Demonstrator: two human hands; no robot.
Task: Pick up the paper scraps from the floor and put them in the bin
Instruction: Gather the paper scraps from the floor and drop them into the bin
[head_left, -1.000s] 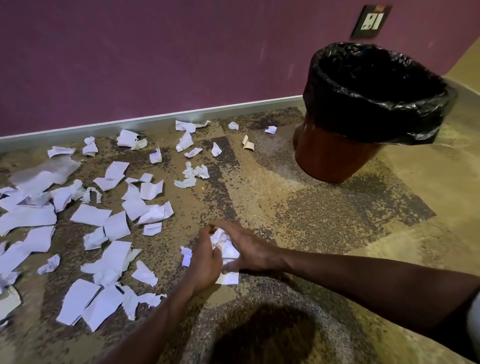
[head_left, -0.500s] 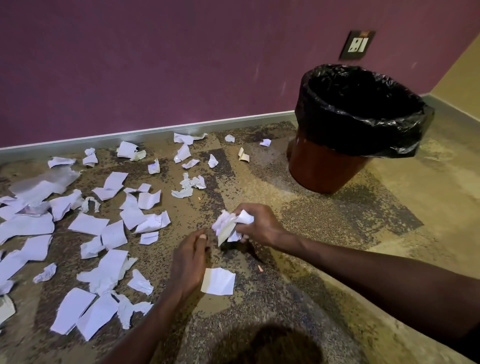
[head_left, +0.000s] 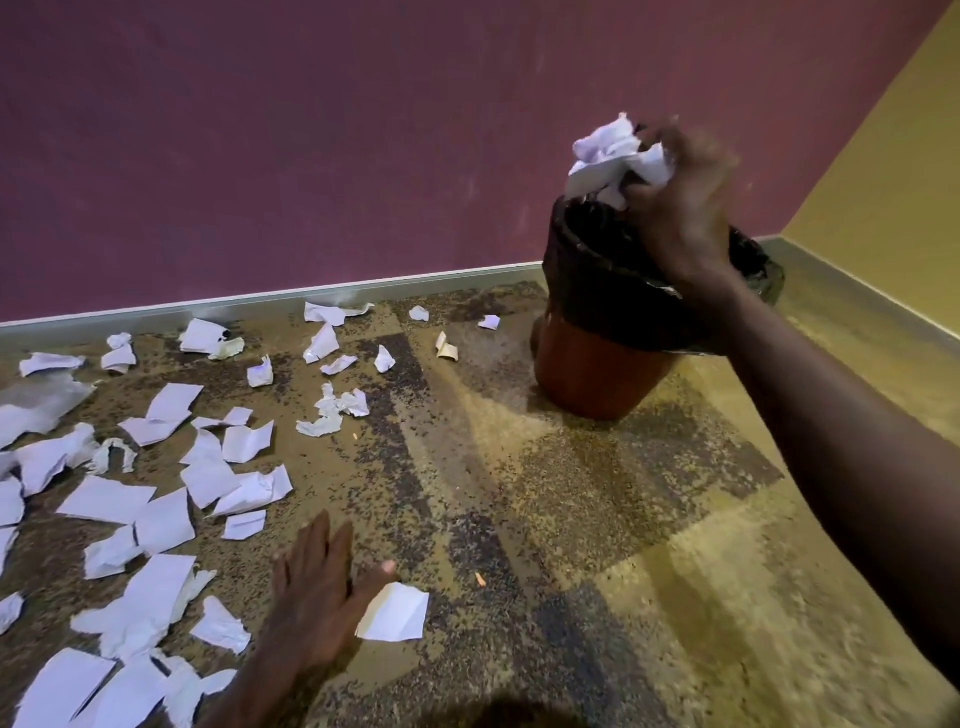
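Head view: your right hand (head_left: 680, 208) is raised over the mouth of the bin (head_left: 597, 374), fingers curled round a crumpled wad of paper (head_left: 613, 156); the wad sits above the bin's far rim and is slightly blurred. The bin is a reddish-brown tub lined with a black bag (head_left: 587, 280), standing on the carpet (head_left: 571, 493) at far right, close to the corner where the purple wall (head_left: 311, 156) meets the yellow wall (head_left: 893, 156). Your left hand (head_left: 322, 587) is low at near centre, fingers straight and spread, holding nothing; whether the palm touches the carpet cannot be told. A single flat scrap (head_left: 395, 613) lies just right of that hand, beside the thumb. The bulk of the paper scraps (head_left: 156, 519) is scattered over the left half of the carpet, from the near edge to the skirting board (head_left: 260, 306). A few smaller scraps lie near the skirting, left of the bin and apart from it.
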